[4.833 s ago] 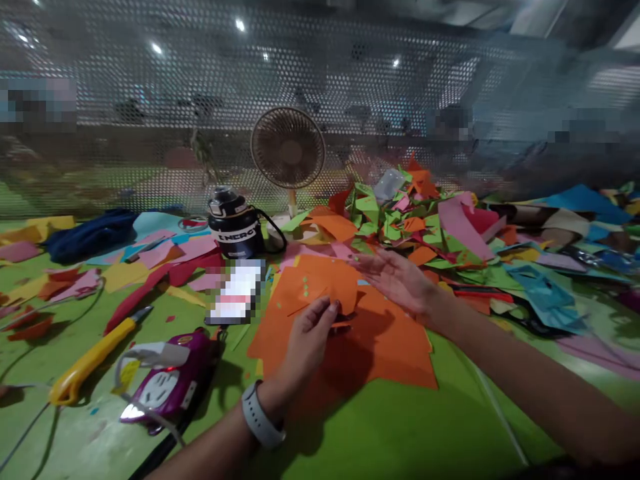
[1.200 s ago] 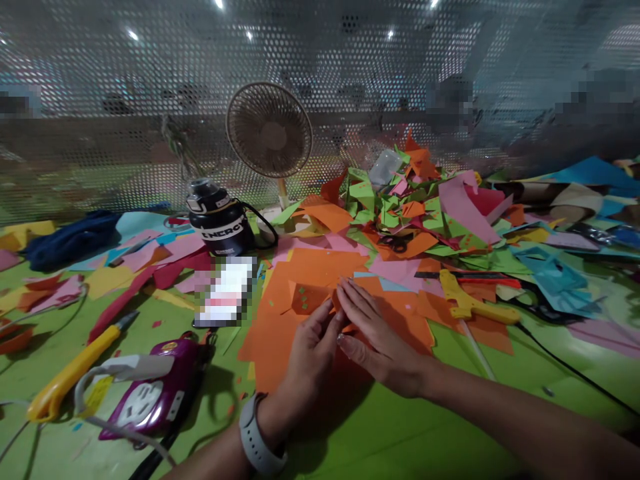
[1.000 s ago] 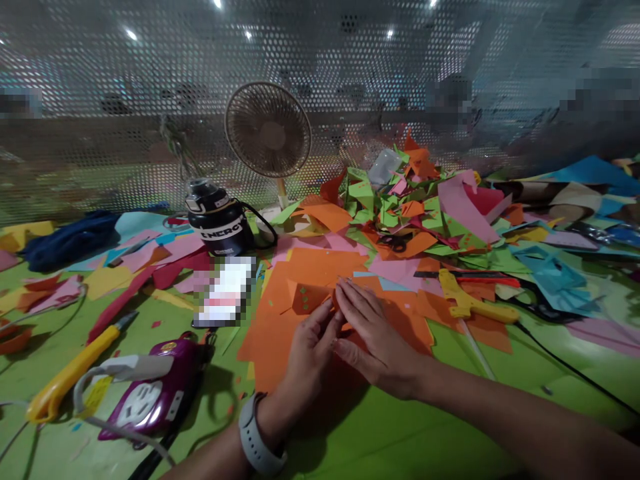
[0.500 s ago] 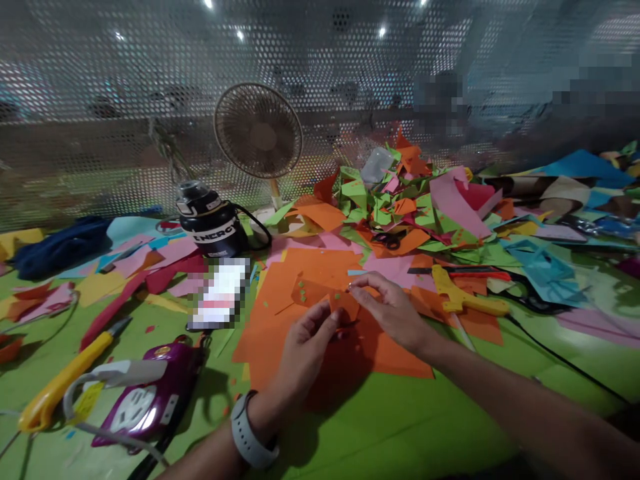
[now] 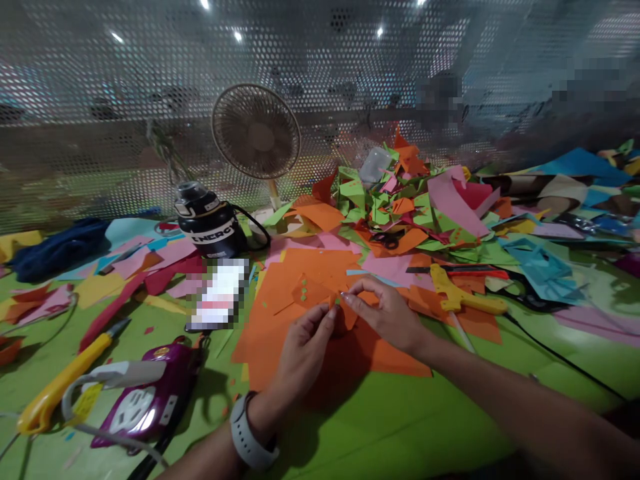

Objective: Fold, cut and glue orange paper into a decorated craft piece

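Note:
My left hand [image 5: 310, 337], a pale watch on its wrist, pinches a small orange paper piece [image 5: 345, 321] between thumb and fingers. A small green spot shows on that piece near my thumb. My right hand [image 5: 383, 312] is closed in a pinch, its fingertips meeting at the piece's upper edge; what they hold, if anything, is too small to make out. Both hands are above a stack of orange paper sheets [image 5: 280, 273]. Several tiny green bits [image 5: 303, 291] lie on an orange piece just beyond my left hand.
Right of my hands lies a yellow glue gun [image 5: 467, 300] with its cord. At left are a purple power strip [image 5: 150, 393], a yellow-handled tool [image 5: 65, 380], a phone [image 5: 220, 293] and a black bottle [image 5: 213, 223]. Behind stand a fan [image 5: 257, 133] and a paper scrap heap [image 5: 390, 193].
My right hand has moved slightly left, bringing its fingertips to the orange piece in my left hand. The left hand keeps its pinch, and the piece appears turned a little.

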`<state>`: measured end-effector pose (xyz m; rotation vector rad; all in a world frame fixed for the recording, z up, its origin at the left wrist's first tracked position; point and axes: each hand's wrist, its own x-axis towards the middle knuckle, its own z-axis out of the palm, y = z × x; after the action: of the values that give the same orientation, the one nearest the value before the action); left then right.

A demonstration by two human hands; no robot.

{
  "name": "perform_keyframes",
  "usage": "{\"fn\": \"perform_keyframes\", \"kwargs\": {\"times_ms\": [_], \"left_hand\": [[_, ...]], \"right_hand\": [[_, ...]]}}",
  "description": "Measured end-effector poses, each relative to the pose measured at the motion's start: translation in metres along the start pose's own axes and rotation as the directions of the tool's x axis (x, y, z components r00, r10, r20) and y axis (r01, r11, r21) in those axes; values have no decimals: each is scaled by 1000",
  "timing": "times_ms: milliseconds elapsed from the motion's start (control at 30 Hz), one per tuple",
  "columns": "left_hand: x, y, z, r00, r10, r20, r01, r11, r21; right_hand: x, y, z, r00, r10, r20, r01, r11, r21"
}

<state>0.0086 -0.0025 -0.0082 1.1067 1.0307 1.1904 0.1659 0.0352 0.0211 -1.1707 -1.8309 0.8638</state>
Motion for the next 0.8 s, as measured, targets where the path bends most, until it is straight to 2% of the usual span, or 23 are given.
{"fn": "perform_keyframes", "kwargs": {"times_ms": [533, 800], "left_hand": [[0, -1, -4, 996, 89, 11, -89, 979, 183], [0, -3, -3, 991, 107, 86, -120, 979, 168]], "right_hand": [[1, 6, -2, 996, -80, 39, 79, 996, 37], [3, 7, -2, 998, 7, 69, -15, 994, 108]]}}
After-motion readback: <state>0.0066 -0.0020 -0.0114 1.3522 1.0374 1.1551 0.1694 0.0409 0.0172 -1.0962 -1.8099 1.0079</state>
